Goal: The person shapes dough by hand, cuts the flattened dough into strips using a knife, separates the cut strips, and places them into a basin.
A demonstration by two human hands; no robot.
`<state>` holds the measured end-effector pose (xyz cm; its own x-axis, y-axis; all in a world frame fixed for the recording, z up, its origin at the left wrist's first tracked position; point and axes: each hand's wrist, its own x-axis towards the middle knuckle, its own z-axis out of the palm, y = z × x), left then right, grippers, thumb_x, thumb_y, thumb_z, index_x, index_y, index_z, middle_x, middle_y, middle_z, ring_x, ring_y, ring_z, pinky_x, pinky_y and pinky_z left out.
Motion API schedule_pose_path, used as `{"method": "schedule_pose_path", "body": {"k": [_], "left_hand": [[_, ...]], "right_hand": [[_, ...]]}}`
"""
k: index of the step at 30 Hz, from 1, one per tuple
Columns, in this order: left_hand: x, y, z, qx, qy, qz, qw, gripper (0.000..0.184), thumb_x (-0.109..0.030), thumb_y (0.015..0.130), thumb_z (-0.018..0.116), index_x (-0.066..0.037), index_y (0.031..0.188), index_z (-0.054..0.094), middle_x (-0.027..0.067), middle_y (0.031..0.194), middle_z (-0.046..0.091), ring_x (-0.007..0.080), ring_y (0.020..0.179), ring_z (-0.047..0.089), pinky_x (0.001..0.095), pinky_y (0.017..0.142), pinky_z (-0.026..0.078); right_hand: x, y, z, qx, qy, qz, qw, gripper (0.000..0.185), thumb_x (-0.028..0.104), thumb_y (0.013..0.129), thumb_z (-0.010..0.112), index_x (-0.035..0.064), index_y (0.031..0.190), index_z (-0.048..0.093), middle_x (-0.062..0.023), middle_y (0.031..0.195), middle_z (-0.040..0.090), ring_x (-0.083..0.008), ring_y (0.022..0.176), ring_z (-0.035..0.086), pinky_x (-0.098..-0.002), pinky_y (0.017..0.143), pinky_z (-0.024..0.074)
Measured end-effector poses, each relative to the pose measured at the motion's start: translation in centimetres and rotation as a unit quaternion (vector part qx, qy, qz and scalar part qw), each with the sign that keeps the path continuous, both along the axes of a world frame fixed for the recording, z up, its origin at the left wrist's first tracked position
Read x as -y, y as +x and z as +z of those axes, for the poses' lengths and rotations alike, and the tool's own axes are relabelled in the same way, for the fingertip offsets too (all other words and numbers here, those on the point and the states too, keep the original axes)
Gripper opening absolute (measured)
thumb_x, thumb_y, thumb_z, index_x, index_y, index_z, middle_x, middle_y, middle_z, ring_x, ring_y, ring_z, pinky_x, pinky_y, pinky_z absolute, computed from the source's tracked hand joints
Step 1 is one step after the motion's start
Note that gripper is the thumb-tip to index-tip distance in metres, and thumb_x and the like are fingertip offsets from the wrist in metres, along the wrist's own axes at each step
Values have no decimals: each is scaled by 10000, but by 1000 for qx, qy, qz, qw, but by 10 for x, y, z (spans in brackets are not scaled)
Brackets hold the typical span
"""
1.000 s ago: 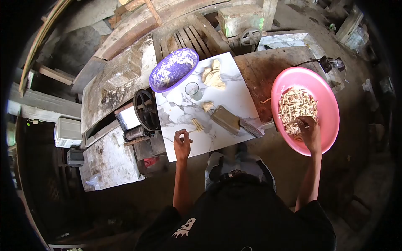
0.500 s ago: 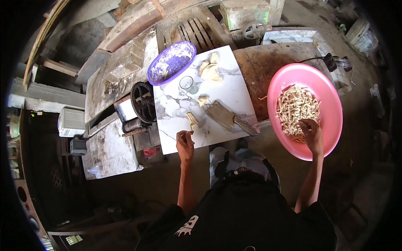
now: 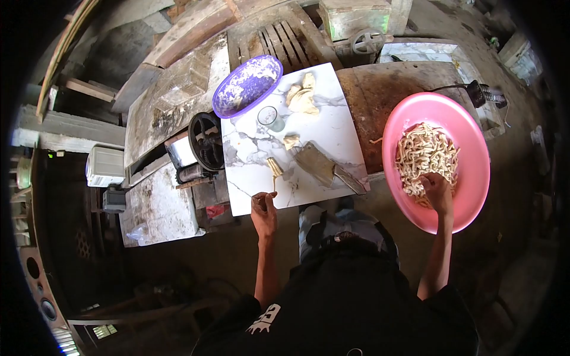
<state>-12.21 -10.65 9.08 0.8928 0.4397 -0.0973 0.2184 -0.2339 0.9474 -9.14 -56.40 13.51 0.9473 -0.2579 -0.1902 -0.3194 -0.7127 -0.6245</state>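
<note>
My left hand (image 3: 264,215) is at the near edge of a white marble-patterned board (image 3: 249,199), thumb and fingers pinched on the end of a thin dough strip (image 3: 275,181). Just beyond lies a small bundle of dough strips (image 3: 273,165). My right hand (image 3: 437,193) is inside a pink basin (image 3: 399,204), its fingers curled together at a heap of short dough pieces (image 3: 424,151). Whatever those fingers hold is hidden. A cleaver (image 3: 316,163) rests on the board, beside a small dough piece (image 3: 291,141), a glass (image 3: 271,119) and a larger dough lump (image 3: 303,98).
A purple basin (image 3: 275,95) smeared with white overlaps the board's far left corner. Left of the board stands a machine with a black handwheel (image 3: 206,141). A brown worktop (image 3: 371,113) lies between board and pink basin. A coiled cable (image 3: 484,94) hangs at the right.
My left hand has drawn in close to the board's edge and now has a dough strip between its fingertips. My right hand has shifted slightly within the pink basin. The view has moved a little.
</note>
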Motion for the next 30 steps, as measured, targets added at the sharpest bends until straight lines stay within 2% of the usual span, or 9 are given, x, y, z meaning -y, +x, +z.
{"method": "schedule_pose_path", "body": {"k": [6, 10, 13, 15, 16, 21, 23, 25, 30], "left_hand": [[-5, 0, 24, 17, -11, -3, 1000, 204, -224, 999, 526, -21, 1010, 505, 131, 978, 690, 53, 608, 498, 213, 572, 424], [-3, 9, 33, 38, -26, -8, 999, 226, -238, 995, 538, -15, 1026, 507, 159, 1008, 687, 53, 603, 506, 212, 567, 434], [4, 15, 47, 52, -39, -24, 998, 239, -236, 992, 546, -3, 1024, 506, 173, 1021, 684, 50, 594, 510, 211, 565, 446], [13, 19, 58, 66, -35, -58, 995, 244, -238, 991, 550, 0, 1025, 507, 181, 1030, 683, 51, 591, 509, 210, 564, 444], [17, 21, 63, 63, -36, -76, 994, 224, -225, 990, 554, -8, 1030, 511, 183, 1052, 680, 55, 589, 510, 209, 557, 441], [53, 31, 86, 45, -87, -165, 981, 126, -136, 993, 530, -24, 1048, 517, 187, 1098, 674, 62, 608, 524, 217, 566, 470], [77, 36, 93, 35, -154, -237, 959, 114, -101, 986, 531, -12, 1056, 516, 192, 1104, 672, 70, 622, 540, 223, 583, 489], [107, 39, 105, 26, -203, -277, 939, 113, -94, 982, 536, -7, 1052, 518, 191, 1099, 672, 75, 629, 547, 224, 586, 491], [162, 44, 123, -34, -324, -374, 868, 116, -70, 969, 552, 15, 1043, 525, 200, 1153, 649, 81, 660, 550, 230, 600, 501]], "right_hand": [[-4, 11, 5, -36, 117, 3, 992, 229, 199, 863, 669, 12, 993, 688, -137, 795, 683, -192, 695, 636, -328, 662, 502], [14, 18, -25, 14, 58, 3, 998, 201, 212, 891, 660, 25, 963, 678, -82, 748, 680, -120, 664, 602, -297, 621, 468], [26, 17, -38, 32, -3, -4, 999, 225, 209, 893, 650, 31, 1024, 695, -127, 826, 707, -181, 724, 650, -330, 689, 488], [38, 11, -50, -16, -4, -24, 1000, 184, 145, 864, 639, 23, 980, 713, -236, 908, 682, -332, 882, 673, -406, 781, 506], [44, 8, -58, 23, -34, -6, 999, 173, 112, 855, 632, 29, 981, 716, -226, 905, 687, -349, 881, 672, -420, 810, 508], [42, -7, -51, 170, -149, -58, 972, 194, 92, 849, 650, 40, 1029, 697, -184, 947, 686, -308, 899, 669, -391, 807, 512], [1, -4, -3, 71, 117, -128, 982, 217, 104, 864, 666, 62, 1076, 684, -127, 978, 687, -231, 926, 653, -351, 834, 501], [-33, -15, 10, 80, 289, 1, 954, 299, 108, 887, 663, 103, 1186, 645, -79, 1117, 657, -176, 1023, 605, -335, 894, 479], [-101, -23, 61, 92, 512, 186, 834, 370, 58, 902, 648, 30, 1256, 546, -57, 1231, 561, -151, 1165, 515, -341, 950, 460]]}}
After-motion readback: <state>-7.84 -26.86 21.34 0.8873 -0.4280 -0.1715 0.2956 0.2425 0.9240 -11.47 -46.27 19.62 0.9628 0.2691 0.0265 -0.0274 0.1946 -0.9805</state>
